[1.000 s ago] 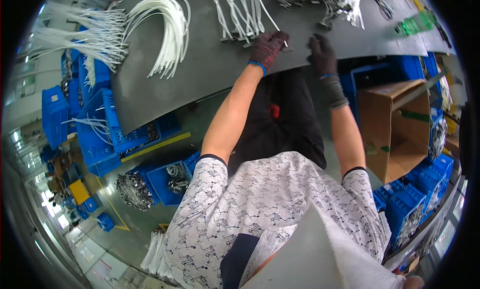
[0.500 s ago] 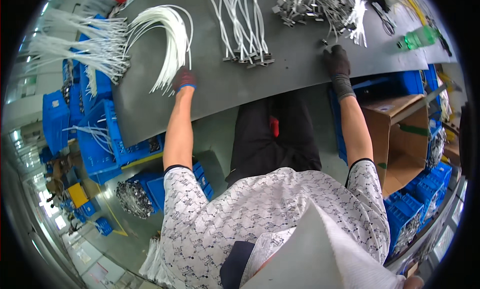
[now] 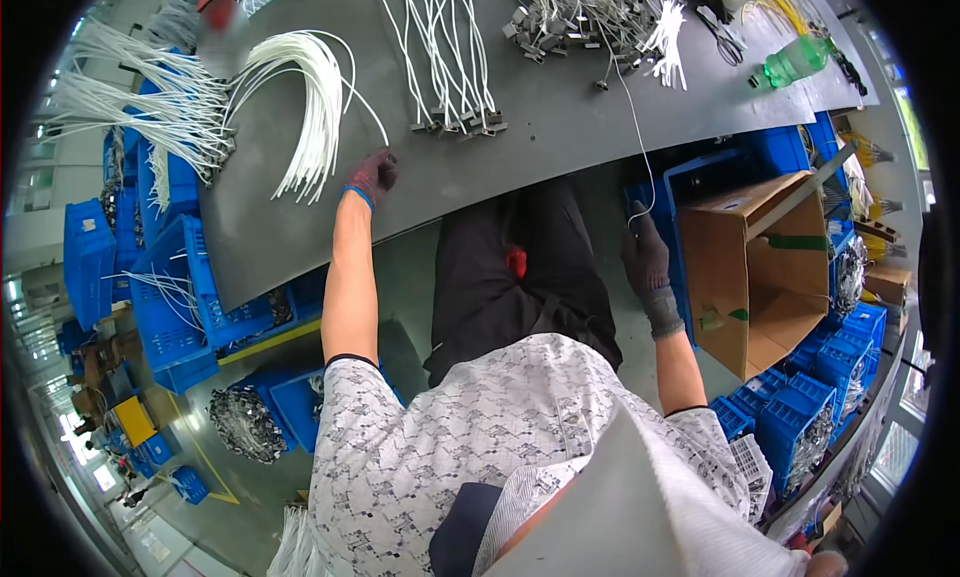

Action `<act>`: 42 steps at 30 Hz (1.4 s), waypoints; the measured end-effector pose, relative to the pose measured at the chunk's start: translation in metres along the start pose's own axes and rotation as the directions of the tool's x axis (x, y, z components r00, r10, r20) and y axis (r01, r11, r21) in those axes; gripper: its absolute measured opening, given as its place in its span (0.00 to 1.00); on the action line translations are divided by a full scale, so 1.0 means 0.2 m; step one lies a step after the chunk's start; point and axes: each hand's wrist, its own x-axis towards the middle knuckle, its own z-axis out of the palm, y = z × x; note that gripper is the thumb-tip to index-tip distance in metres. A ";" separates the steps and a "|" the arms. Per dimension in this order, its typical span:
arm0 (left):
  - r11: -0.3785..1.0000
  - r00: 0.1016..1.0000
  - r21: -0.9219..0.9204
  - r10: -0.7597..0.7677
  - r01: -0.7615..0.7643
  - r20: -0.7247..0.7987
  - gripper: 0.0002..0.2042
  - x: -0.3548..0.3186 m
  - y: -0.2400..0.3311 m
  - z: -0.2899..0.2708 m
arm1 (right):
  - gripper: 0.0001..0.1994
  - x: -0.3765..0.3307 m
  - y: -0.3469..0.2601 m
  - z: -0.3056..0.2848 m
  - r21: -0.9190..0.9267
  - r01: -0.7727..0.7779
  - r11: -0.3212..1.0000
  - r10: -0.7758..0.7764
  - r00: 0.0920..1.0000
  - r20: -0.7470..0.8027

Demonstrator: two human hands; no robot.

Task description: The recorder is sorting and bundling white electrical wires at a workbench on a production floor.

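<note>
Near the table's front edge, my left hand [image 3: 372,180], in a dark reddish glove, has its fingers closed at the end of one white tube. This tube curves out of a bent bundle of white tubes [image 3: 318,107] on the table. Below the table edge on the right, my right hand [image 3: 646,259], in a dark grey glove, pinches the end of a thin pale wire [image 3: 641,127]. The wire runs up over the edge to a small metal clip [image 3: 602,84] beside a pile of wires with metal clips [image 3: 560,32].
Sleeved wires with metal ends [image 3: 460,122] lie mid-table. A white tie bunch [image 3: 668,42] and green bottle [image 3: 797,61] lie at right. An open cardboard box [image 3: 715,277] and blue crates [image 3: 800,417] stand below right; more blue crates [image 3: 180,307] stand left.
My right hand has moved from the clip pile down past the table edge, drawing one wire out. My left hand has come away from the bundle, with one tube's end pulled aside.
</note>
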 end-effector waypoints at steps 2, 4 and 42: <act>0.997 0.959 -0.075 0.006 0.016 0.285 0.05 0.00 0.01 0.01 | 0.18 -0.04 0.01 -0.03 -0.110 0.094 0.989 -0.098 0.995 -0.034; 0.993 0.935 -0.117 0.055 -0.015 0.350 0.05 -0.15 0.04 0.22 | 0.15 -0.07 0.10 -0.02 -0.203 0.171 0.964 -0.180 0.983 -0.027; 0.750 0.793 -0.465 0.591 -0.470 0.151 0.06 -0.57 -0.07 1.64 | 0.10 -0.82 0.70 -0.05 -0.526 0.045 0.849 0.206 0.889 0.410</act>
